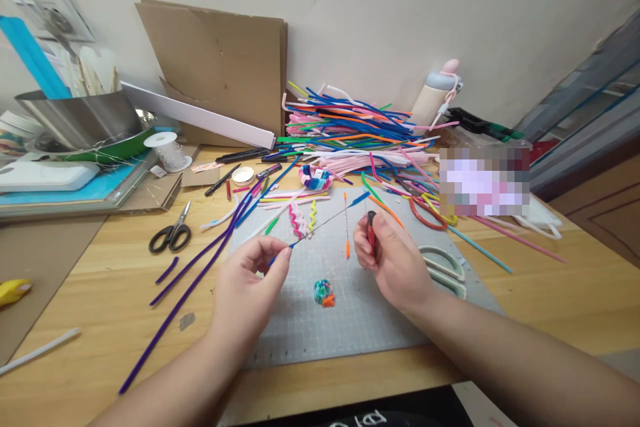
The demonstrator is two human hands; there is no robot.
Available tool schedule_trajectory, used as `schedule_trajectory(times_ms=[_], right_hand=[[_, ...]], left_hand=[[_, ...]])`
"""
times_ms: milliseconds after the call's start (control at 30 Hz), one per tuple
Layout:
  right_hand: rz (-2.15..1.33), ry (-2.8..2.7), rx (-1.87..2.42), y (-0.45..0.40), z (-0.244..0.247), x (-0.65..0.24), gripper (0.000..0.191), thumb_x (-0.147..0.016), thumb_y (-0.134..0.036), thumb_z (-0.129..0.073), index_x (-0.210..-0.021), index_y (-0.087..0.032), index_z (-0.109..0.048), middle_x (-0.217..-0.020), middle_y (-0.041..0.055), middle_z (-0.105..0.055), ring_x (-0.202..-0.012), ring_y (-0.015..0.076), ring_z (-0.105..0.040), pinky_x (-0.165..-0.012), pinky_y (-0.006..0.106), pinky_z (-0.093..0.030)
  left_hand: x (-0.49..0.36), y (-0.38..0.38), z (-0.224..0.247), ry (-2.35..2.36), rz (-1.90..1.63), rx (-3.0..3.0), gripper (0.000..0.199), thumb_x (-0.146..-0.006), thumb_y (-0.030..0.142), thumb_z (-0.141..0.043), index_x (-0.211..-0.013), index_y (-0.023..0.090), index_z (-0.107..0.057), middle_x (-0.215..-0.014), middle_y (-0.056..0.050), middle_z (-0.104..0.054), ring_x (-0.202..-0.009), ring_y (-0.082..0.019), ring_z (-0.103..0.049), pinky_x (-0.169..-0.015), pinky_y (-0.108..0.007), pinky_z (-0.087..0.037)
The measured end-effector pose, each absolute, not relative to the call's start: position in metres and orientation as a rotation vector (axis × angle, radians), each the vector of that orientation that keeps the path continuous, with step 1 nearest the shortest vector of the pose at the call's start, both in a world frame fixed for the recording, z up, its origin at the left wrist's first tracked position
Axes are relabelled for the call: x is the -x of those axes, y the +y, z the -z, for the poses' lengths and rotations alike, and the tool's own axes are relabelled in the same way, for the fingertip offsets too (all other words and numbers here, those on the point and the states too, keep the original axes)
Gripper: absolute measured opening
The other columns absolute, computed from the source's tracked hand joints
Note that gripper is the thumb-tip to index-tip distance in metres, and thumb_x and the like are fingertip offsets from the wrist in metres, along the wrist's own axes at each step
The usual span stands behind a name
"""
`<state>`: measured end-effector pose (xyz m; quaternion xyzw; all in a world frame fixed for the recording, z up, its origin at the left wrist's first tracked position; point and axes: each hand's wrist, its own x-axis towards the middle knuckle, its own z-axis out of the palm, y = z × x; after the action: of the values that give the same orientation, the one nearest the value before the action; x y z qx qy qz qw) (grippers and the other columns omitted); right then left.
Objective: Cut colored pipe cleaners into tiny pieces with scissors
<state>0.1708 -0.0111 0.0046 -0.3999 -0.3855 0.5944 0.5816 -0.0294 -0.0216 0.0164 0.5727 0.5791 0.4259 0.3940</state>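
Note:
My left hand [257,267] pinches one end of a blue pipe cleaner [360,199]. Its middle is stripped to thin bare wire, and blue fuzz shows at both ends. My right hand [387,257] is wrapped round a red lighter [371,237] with a black top, held upright near the pipe cleaner's far end. Between my hands on the grey cutting mat [295,327] lies a small teal and orange fuzzy piece [324,293]. An orange pipe cleaner [347,248] with a bare wire middle lies beyond it. Pink and yellow coiled pipe cleaners [301,220] are near my left fingers.
Black scissors [171,235] and long purple pipe cleaners [200,287] lie left. Pale green-handled scissors [444,267] lie partly behind my right wrist. A large heap of coloured pipe cleaners [360,133] is at the back, beside cardboard [220,67] and a bottle [434,97].

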Motion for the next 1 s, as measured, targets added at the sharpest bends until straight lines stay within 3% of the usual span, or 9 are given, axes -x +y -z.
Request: schedule_trajectory(times_ms=[200,1000], right_hand=[[-1.385,-0.97,0.919,-0.0113,-0.003,-0.169,0.032,-0.086,-0.049,-0.056,-0.079,-0.022,-0.04,-0.059,-0.0073,-0.042,-0.046,0.0069,-0.031,-0.044,0.024,-0.018],[-1.383,-0.974,0.904,-0.0072,-0.005,-0.1741,0.03,-0.087,-0.048,-0.054,-0.079,-0.023,-0.04,-0.059,-0.007,-0.044,-0.045,0.007,-0.031,-0.044,0.023,-0.018]], left_hand=[[0.0281,-0.0217,-0.0175,1.465,-1.066,-1.456,0.015,-0.079,0.034,-0.061,-0.078,0.019,-0.061,-0.069,0.0,-0.059,-0.062,-0.013,-0.048,-0.061,-0.026,-0.039],[0.0278,-0.0222,-0.0178,1.473,-1.051,-1.487,0.014,-0.078,0.033,-0.062,-0.075,0.019,-0.063,-0.067,0.0,-0.06,-0.061,-0.013,-0.049,-0.059,-0.026,-0.039]])
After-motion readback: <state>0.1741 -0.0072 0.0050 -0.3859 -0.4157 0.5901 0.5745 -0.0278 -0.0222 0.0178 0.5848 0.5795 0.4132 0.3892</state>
